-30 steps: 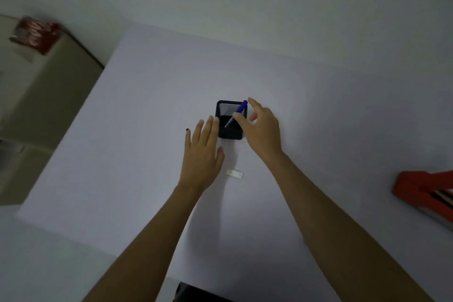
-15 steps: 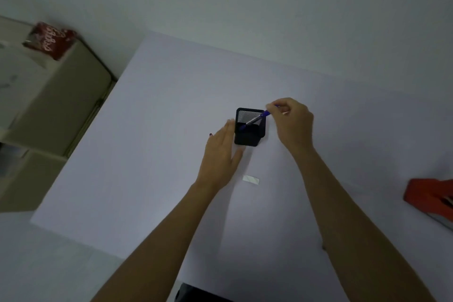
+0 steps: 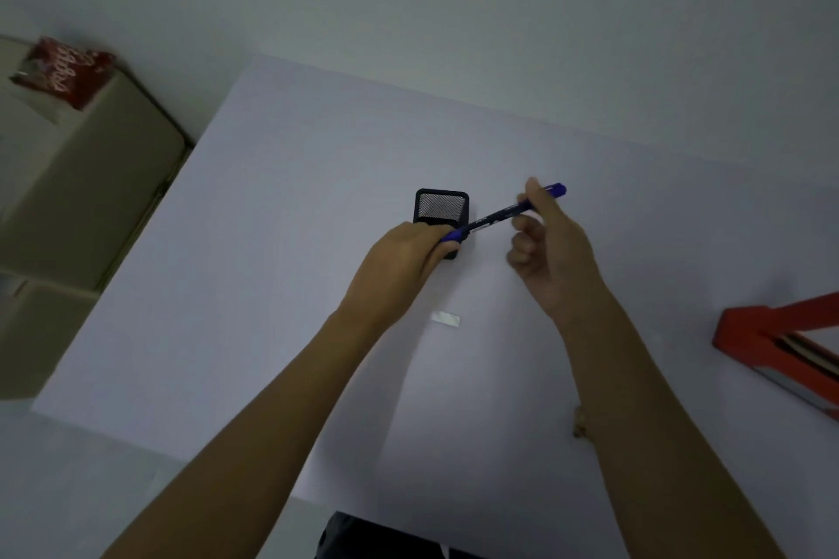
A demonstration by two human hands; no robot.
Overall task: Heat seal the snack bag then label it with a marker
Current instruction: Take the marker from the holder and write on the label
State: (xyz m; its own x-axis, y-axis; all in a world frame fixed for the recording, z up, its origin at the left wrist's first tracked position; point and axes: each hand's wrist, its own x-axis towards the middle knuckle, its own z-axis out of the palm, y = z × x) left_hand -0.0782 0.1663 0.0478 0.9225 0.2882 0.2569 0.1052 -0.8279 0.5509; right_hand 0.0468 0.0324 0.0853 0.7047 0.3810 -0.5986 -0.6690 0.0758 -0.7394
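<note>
A blue marker [image 3: 501, 213] is held slanted above the white table [image 3: 281, 268], out of the black mesh pen holder [image 3: 441, 207]. My right hand [image 3: 551, 256] grips its upper part between thumb and fingers. My left hand [image 3: 404, 261] is closed around the marker's lower end, in front of the holder and covering the holder's lower part. A red snack bag [image 3: 63, 70] lies far off to the left on a beige box [image 3: 86, 186]. The red heat sealer [image 3: 781, 343] sits at the table's right edge, partly cut off.
A small white label strip [image 3: 446, 318] lies flat on the table just below my hands. Beige cartons are stacked beside the table's left side. A dark object [image 3: 363, 536] shows at the table's near edge.
My right hand lifted the marker out of the holder and moved it right. My left hand left the holder's side and closed on the marker's lower end.
</note>
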